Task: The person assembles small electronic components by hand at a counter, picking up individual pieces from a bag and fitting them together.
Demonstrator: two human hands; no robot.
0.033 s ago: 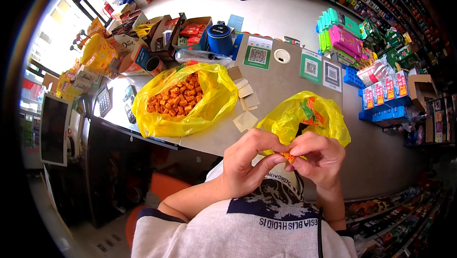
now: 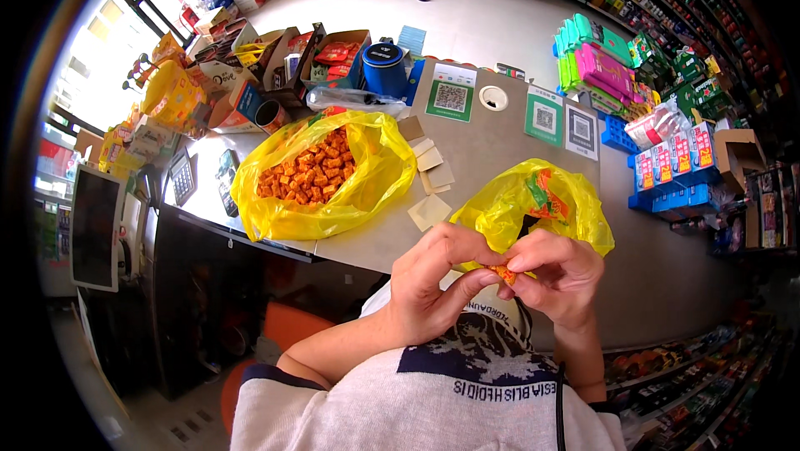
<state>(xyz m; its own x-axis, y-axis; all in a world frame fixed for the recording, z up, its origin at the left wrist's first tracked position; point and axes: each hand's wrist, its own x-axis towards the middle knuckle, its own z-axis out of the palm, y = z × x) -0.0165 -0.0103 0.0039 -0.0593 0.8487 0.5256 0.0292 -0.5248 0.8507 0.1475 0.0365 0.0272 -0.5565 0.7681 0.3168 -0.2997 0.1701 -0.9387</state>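
Note:
Close in front of my chest, my left hand (image 2: 435, 283) and my right hand (image 2: 557, 278) meet, fingertips pinched on a small orange-red snack piece (image 2: 504, 274). Most of that piece is hidden by the fingers. Just beyond my hands stands a yellow plastic bag (image 2: 575, 209) with its mouth open and a red and green print on it; its contents are mostly hidden. To the left, a larger yellow plastic bag (image 2: 387, 164) lies spread open on the counter. Heaped inside it are many small orange-red snack pieces (image 2: 308, 169). Neither hand touches the larger bag.
Cream paper squares (image 2: 430, 212) lie between the bags on the grey counter (image 2: 492, 139). Beyond stand payment-code cards (image 2: 452, 94), a blue canister (image 2: 384, 68) and snack boxes (image 2: 337, 58). A calculator (image 2: 181, 178) and monitor (image 2: 96, 226) are left; blue-white packs (image 2: 675, 164) stand right.

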